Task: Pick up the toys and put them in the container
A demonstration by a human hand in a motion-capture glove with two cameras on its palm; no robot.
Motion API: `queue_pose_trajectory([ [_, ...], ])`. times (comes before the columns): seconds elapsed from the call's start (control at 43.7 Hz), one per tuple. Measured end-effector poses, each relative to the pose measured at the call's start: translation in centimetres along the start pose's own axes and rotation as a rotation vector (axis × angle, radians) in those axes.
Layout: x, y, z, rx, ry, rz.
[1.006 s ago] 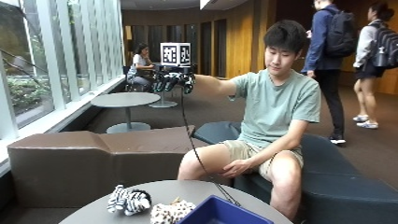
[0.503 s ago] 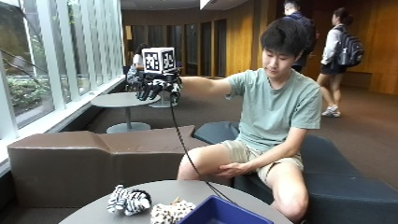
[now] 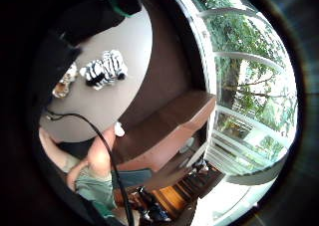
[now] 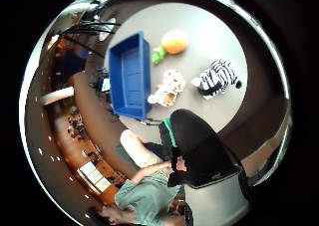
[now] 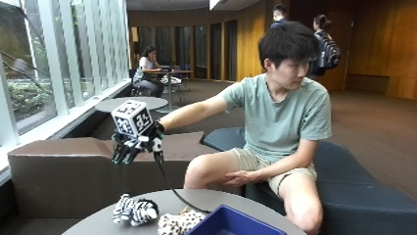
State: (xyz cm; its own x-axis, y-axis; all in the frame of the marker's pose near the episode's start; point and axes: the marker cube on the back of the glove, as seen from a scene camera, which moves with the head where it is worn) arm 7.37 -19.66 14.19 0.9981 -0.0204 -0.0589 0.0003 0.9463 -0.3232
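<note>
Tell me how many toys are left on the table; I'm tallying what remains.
3: a zebra, a spotted cat between it and the blue container, and an orange toy beside the container. None shows inside it.

I see my gloved right hand (image 5: 133, 147) left of middle, fingers hanging down, above the zebra toy (image 5: 133, 209), spotted toy (image 5: 177, 223) and blue container (image 5: 231, 226) at the bottom.

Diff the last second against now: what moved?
The gloved right hand came down from shoulder height toward the table, now above the zebra toy, fingers hanging open, no grip on anything. Zebra, spotted toy and blue container stayed put.
</note>
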Motion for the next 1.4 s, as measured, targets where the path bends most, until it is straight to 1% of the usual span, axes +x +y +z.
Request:
queue_pose_trajectory([
  [0.183, 1.1, -4.7, 8.5, -0.071, -0.065, -0.005],
  [0.32, 1.9, -6.5, 14.9, -0.134, -0.097, 0.006],
  [0.48, 2.3, -7.9, 19.6, -0.218, -0.096, 0.033],
  [0.618, 2.7, -8.2, 21.6, -0.219, -0.098, 0.047],
  [0.732, 2.6, -8.6, 22.7, -0.155, -0.121, 0.029],
  [0.915, 0.9, -10.0, 23.5, 0.064, -0.103, 0.035],
  [1.006, 0.1, -10.9, 23.0, 0.117, -0.103, 0.063],
  [1.121, 0.0, -11.5, 22.3, 0.105, -0.092, 0.102],
  [1.281, -0.3, -10.6, 20.4, -0.012, -0.083, 0.127],
  [1.395, -0.4, -8.7, 17.2, 0.007, -0.077, 0.119],
])
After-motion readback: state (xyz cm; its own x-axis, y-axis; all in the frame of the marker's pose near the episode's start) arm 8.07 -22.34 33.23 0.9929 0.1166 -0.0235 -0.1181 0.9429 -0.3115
